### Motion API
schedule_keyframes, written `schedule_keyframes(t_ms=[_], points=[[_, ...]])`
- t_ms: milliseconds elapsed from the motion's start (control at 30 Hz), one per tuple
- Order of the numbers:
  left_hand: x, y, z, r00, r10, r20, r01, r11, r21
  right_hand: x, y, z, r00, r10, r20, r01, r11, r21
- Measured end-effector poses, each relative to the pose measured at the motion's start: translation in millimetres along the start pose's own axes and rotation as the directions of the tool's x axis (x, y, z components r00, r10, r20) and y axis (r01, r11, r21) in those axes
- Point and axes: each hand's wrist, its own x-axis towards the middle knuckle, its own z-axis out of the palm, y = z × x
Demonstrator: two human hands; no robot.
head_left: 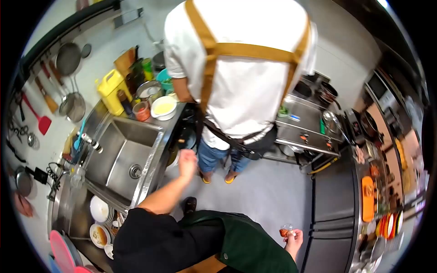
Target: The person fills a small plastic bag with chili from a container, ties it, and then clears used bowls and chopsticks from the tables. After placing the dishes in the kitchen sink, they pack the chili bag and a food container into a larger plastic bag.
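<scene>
My right hand [294, 240] is low at the right, fingers pinched on a small clear plastic bag [285, 231] with something reddish-orange inside. In front of me, my left hand [187, 164] reaches out at the end of my bare forearm, beside the counter edge and behind a co-worker. It looks compact, but motion smears its fingers and nothing shows in it. The co-worker [252, 91] stands with their back to me, in a white shirt with brown apron straps. Left of my hand is a steel sink [114, 157].
A white bowl [164, 108], a container of red pieces [141, 110] and a yellow jug [113, 92] stand beyond the sink. Stacked white bowls [99, 208] sit lower left. On the right, a dark counter unit [334, 191] carries an orange tray [368, 199]; grey floor [259, 195] lies between.
</scene>
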Motion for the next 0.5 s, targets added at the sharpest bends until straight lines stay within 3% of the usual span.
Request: schedule_keyframes(t_ms=[67, 100, 133, 200, 233, 300, 367, 433, 500], points=[[78, -6, -64, 0.964, -0.067, -0.257, 0.01, 0.976, -0.216, 10, 7, 33, 0.997, -0.001, 0.073, 0.007, 0.997, -0.08], [115, -11, -86, 0.886, -0.176, -0.428, 0.05, 0.955, -0.291, 17, 10, 54, 0.993, -0.008, 0.117, 0.024, 0.99, -0.137], [156, -33, -116, 0.867, -0.104, -0.487, 0.024, 0.985, -0.169, 24, 12, 78, 0.99, 0.001, 0.142, 0.025, 0.984, -0.178], [218, -61, -160, 0.847, -0.026, -0.531, 0.121, 0.982, 0.144, 31, 7, 132, 0.98, 0.045, 0.195, 0.002, 0.972, -0.236], [240, -67, -173, 0.836, -0.038, -0.547, 0.136, 0.981, 0.139, 33, 5, 156, 0.97, 0.093, 0.223, -0.028, 0.959, -0.281], [276, -72, -188, 0.842, 0.207, -0.499, 0.163, 0.783, 0.6, 38, 4, 199, 0.951, 0.122, 0.283, -0.029, 0.95, -0.312], [300, -80, -197, 0.86, 0.204, -0.467, 0.16, 0.762, 0.627, 40, 1, 238, 0.915, 0.118, 0.386, -0.002, 0.957, -0.289], [313, -88, -208, 0.883, 0.196, -0.426, 0.154, 0.737, 0.658, 39, -3, 265, 0.908, 0.153, 0.391, -0.023, 0.948, -0.316], [318, -94, -221, 0.94, 0.189, -0.285, 0.041, 0.766, 0.642, 41, -1, 280, 0.893, 0.17, 0.416, -0.001, 0.926, -0.377]])
